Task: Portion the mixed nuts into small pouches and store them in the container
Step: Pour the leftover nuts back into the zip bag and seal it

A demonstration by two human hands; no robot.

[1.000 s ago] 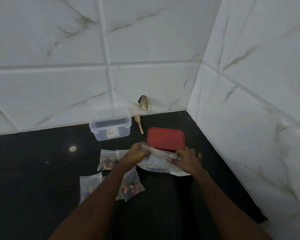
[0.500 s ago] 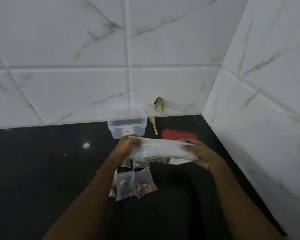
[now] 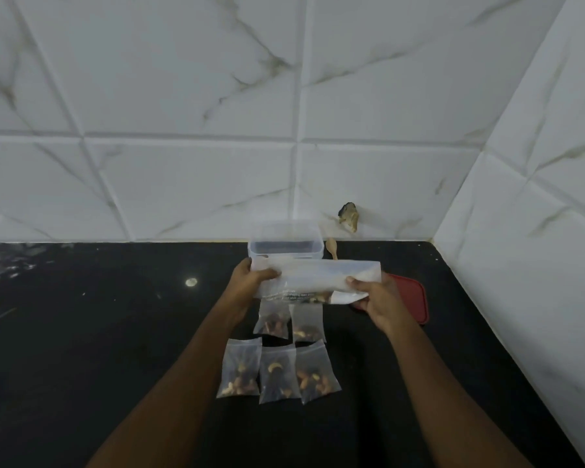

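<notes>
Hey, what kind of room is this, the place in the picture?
Most likely a corner of a home kitchen. A black stone countertop meets white marble-look wall tiles, and food things sit on it: a clear plastic container, a wooden spoon and nut pouches.

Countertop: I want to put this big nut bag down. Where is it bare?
The countertop is bare left of the five filled pouches, out to the glare spot. Crowded: the back right corner, with the clear container, wooden spoon and red lid.
</notes>
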